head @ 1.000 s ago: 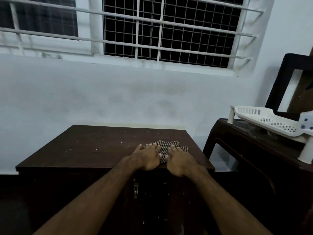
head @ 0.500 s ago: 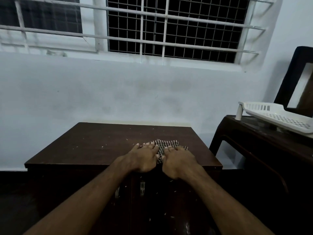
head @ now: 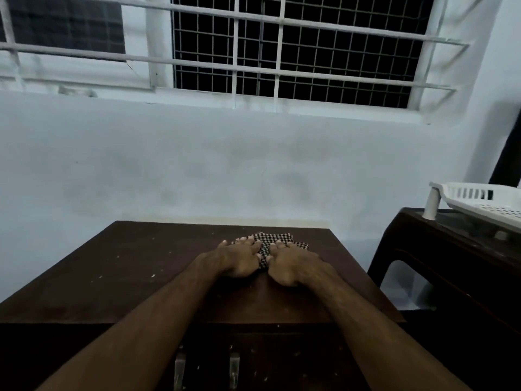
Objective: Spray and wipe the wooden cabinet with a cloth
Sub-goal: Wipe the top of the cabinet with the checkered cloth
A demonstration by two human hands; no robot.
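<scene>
The left hand (head: pixel 239 258) lies palm down on the top of the wooden cabinet (head: pixel 135 266), fingers stretched forward and slightly spread, pressing flat on the near left part of the checked cloth (head: pixel 277 240) rather than gripping it. To the left of this hand the dark surface runs on bare of cloth and is dotted with pale specks; more specks show on the cabinet front below the forearms, near two small metal handles (head: pixel 234 368).

The cloth sits directly under and just ahead of both hands, a bunched patch whose far edge pokes out beyond the fingertips toward the wall (head: pixel 197 165); a narrow strip of it shows in the gap between the two hands. Its long axis seems to run side to side, across the line of the arms.

The right hand (head: pixel 293 263) mirrors the left: palm down, fingers extended and relaxed, pressing the right part of the cloth, with a corner of fabric sticking out beyond and to the right of its fingers. Both hands are equally near the cloth, side by side and almost touching, arms reaching straight forward. From this pose I judge that the wiping stroke could push away toward the wall or sweep leftward over the speckled area.

Further right, well apart from the hands, a white plastic rack (head: pixel 479 201) stands on a dark side table (head: pixel 451 249).
</scene>
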